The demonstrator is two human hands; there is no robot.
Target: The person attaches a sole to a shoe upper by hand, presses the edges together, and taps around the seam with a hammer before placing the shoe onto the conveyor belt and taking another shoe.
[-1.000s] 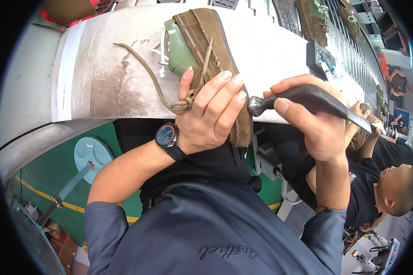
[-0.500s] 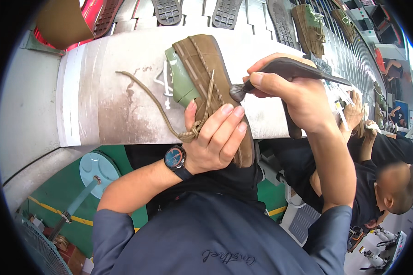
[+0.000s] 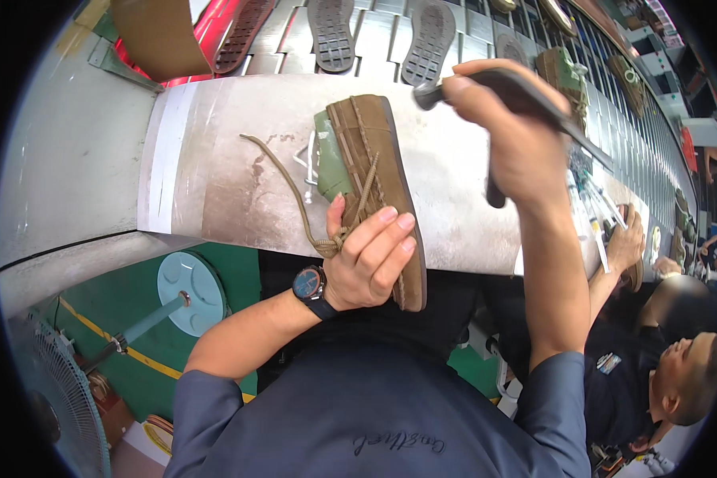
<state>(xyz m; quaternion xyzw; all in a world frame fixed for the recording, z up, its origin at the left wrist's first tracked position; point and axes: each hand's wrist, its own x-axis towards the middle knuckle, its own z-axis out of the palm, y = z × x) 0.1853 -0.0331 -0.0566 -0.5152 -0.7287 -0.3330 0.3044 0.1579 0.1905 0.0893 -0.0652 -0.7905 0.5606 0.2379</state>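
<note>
A brown and green lace-up shoe [image 3: 364, 135] stands on its side at the middle of the bench, its dark sole edge turned right. My left hand [image 3: 370, 259] wraps around its near part, fingers over the brown upper and thumb by the laces. One tan lace [image 3: 283, 175] trails leftward over the bench. Closed in my right hand [image 3: 518, 127] is a dark hammer [image 3: 506, 84] with a rounded striking face and a long flat tail. Its handle end shows below the hand. The hammer is raised right of the shoe, apart from it.
Several soles [image 3: 331, 36] and shoes lie on the slatted metal conveyor [image 3: 378, 48] beyond the pale bench [image 3: 462, 215]. Syringe-like tubes [image 3: 589, 207] are at the right, near a co-worker's hand [image 3: 625, 239]. A fan [image 3: 68, 390] stands at the lower left.
My right hand has lifted the hammer up and away from the shoe's sole edge. The shoe, still in my left hand, now stands more upright in view, and the whole view has shifted.
</note>
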